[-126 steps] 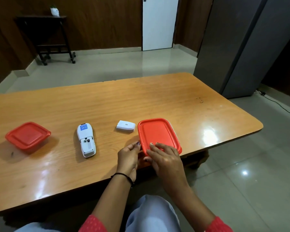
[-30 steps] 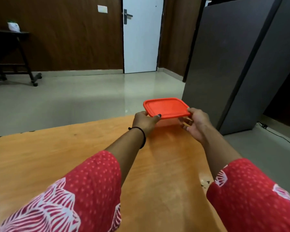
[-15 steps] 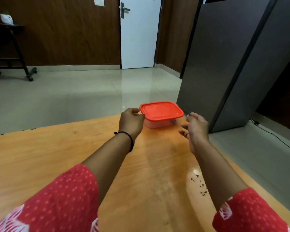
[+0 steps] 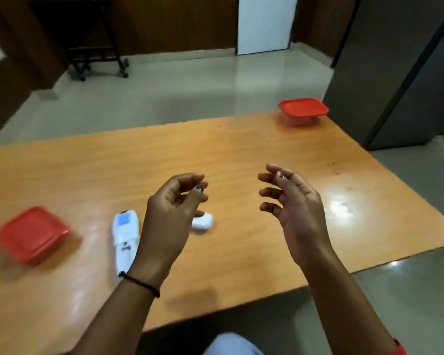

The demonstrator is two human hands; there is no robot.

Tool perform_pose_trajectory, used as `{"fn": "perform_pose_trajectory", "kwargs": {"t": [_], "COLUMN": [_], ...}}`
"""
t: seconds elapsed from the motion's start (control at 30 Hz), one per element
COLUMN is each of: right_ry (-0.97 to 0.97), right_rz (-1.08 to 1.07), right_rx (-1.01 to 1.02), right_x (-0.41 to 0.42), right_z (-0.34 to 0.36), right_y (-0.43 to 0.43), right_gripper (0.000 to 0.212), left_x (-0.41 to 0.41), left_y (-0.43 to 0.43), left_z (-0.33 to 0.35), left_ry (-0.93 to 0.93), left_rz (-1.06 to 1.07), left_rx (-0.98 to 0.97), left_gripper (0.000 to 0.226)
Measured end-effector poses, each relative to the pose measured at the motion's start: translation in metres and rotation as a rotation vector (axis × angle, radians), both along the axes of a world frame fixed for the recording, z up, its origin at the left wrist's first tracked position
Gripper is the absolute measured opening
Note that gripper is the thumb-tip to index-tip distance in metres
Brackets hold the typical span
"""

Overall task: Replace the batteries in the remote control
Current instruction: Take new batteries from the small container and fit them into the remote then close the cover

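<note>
Red-lidded containers: two; far container [image 4: 303, 111] at 1 o'clock, near container [image 4: 32, 234] at 9 o'clock on table [image 4: 241, 149].
Remote control [image 4: 124, 239]: one, face-down, long axis near-far, blue-labelled end pointing 12 o'clock.
Battery cover [image 4: 202, 221]: one, beside remote.
Hands: left hand [image 4: 169, 221] and right hand [image 4: 297, 208] empty, fingers loosely curled, apart.
</note>
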State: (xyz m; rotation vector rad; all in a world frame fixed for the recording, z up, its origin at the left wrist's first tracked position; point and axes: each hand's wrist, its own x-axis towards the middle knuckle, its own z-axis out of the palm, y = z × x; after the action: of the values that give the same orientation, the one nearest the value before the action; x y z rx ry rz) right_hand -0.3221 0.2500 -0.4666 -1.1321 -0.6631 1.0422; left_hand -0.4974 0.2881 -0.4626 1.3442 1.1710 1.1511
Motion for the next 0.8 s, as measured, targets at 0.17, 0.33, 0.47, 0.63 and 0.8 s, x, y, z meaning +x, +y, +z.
{"fn": "perform_pose_trajectory", "kwargs": {"t": [0.17,0.33,0.47,0.63,0.8], "right_ry": [0.004,-0.147,-0.348,-0.574,-0.833], "right_rz": [0.115,0.15,0.162,0.187,-0.071], "right_rx": [-0.028,-0.089,-0.199,-0.22,-0.108], "right_x": [-0.089,-0.159,-0.192,-0.213,-0.202], "right_z": [-0.01,-0.034,-0.068,-0.101,-0.109], "right_y": [-0.066,-0.086,-0.066,-0.023,0.032], "right_gripper": [0.021,0.02,0.018,0.021,0.025], "left_x": [-0.104,-0.149,-0.17,-0.19,-0.198], "left_y": [-0.091,-0.125,-0.107,-0.065,-0.022], "left_z": [-0.027,-0.052,-0.075,-0.105,-0.122], "left_ry": [-0.079,-0.118,-0.135,-0.122,-0.039], "left_rz": [0.189,0.24,0.3,0.4,0.382], "left_rx": [-0.101,-0.149,-0.162,-0.147,-0.117], "left_gripper": [0.019,0.021,0.021,0.024,0.027]}}
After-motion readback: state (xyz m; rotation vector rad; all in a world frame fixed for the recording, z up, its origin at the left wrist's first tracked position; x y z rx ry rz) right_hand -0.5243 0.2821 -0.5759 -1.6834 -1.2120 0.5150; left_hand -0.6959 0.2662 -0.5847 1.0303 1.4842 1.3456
